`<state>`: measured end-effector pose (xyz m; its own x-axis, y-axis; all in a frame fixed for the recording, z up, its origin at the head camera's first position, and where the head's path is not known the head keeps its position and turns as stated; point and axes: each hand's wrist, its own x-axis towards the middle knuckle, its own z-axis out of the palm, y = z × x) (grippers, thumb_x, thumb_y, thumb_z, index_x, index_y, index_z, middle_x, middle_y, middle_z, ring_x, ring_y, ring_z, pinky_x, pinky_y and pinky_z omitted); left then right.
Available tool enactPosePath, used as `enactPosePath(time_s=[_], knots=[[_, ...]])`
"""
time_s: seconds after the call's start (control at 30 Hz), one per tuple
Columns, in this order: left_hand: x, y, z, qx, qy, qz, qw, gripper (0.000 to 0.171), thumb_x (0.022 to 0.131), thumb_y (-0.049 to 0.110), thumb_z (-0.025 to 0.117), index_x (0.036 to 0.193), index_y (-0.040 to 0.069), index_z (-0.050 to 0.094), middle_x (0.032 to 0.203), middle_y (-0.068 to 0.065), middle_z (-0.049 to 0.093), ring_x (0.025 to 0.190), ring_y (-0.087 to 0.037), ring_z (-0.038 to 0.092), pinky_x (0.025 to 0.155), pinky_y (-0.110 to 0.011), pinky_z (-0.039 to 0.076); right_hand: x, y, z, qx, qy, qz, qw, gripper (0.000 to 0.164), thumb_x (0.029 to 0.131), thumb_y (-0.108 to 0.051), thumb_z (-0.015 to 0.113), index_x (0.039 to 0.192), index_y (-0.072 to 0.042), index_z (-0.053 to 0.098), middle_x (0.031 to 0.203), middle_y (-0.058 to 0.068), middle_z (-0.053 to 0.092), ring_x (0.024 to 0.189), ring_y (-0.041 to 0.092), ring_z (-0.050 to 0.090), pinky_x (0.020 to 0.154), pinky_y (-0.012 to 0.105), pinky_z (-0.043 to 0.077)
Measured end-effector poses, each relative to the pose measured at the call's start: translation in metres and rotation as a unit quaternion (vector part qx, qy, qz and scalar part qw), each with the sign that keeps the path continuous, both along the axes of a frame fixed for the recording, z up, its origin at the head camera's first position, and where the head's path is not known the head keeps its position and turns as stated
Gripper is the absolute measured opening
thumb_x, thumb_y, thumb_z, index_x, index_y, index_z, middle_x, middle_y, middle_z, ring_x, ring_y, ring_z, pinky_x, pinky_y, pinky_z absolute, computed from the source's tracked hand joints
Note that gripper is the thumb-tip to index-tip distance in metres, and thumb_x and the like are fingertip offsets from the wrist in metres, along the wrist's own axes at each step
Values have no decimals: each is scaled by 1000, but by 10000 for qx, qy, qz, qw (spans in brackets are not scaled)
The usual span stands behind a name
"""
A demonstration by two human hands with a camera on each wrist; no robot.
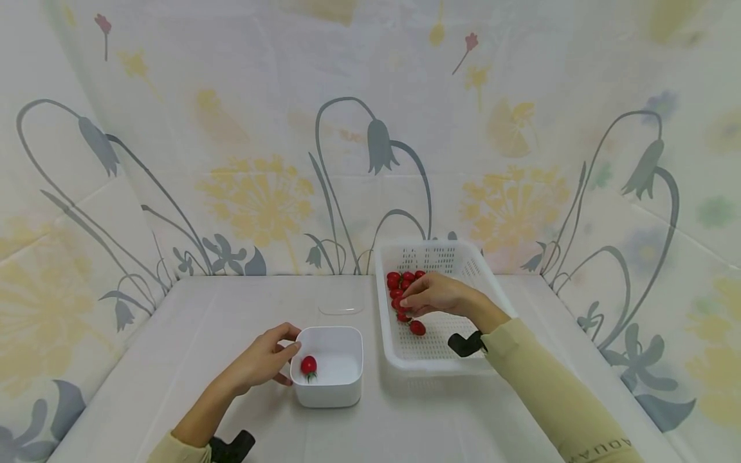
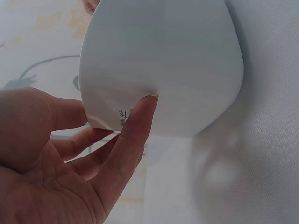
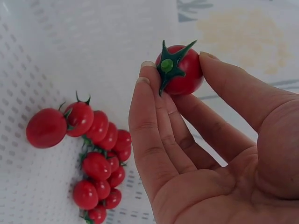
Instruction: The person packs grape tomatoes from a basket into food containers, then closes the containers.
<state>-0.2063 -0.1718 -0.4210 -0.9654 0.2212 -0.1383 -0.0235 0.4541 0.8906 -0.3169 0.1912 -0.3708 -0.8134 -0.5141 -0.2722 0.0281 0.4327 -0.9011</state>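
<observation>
Tomato (image 3: pixel 189 75) in grip of right fingers (image 3: pixel 145 112), stem end (image 3: pixel 167 65) and long axis roughly toward wrist camera (image 1: pixel 465 345), left fingers (image 2: pixel 128 140) around box (image 1: pixel 331 396)

The right hand (image 1: pixel 441 296) pinches a red, green-calyxed cherry tomato (image 3: pixel 187 72); perhaps a dozen others (image 3: pixel 96 166) lie in the perforated white basket (image 1: pixel 425 367), one (image 1: pixel 309 366) in the white box (image 1: pixel 329 396).

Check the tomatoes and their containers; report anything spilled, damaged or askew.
Nothing stands out: the white box stands upright, the tomatoes in the white basket look whole, and none shows loose on the table.
</observation>
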Motion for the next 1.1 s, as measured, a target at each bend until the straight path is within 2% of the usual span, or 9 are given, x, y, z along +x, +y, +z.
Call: enactPosePath(time_s=[0.23,0.4,0.7,0.9,1.1], knots=[[0,0,2,-28,41,-55,10000,25,103,8,56,128,0,57,131,-22,57,92,-27,65,60,-40,64,11,-7,11,-78,126,120,9998,25,97,-9,69,114,9,71,103,14,76,96,29,72,97,46,58],[-1,0,2,-13,33,-6,10000,25,103,7,56,127,1,58,130,-20,57,91,-26,65,60,-41,64,19,-13,17,-158,202,224,9994,26,97,-9,68,116,8,70,105,15,76,90,24,73,97,47,57],[1,-1,0,18,-21,31,10000,25,103,8,58,127,1,58,129,-20,58,93,-27,65,60,-41,64,33,-27,17,93,529,264,9982,25,95,-17,73,114,-1,75,101,8,76,86,23,71,94,44,58],[1,-1,-1,51,-40,20,10000,25,103,7,57,127,0,57,130,-20,57,93,-28,65,59,-41,64,47,-43,16,-8,852,338,9958,27,96,-21,73,116,-4,75,102,7,77,92,27,73,92,39,60],[0,0,-1,35,-24,20,10000,24,103,7,57,127,0,58,130,-20,57,92,-26,64,59,-41,64,58,-58,17,-169,924,442,9946,25,97,-20,71,116,-4,75,102,7,76,89,23,72,92,42,59]])
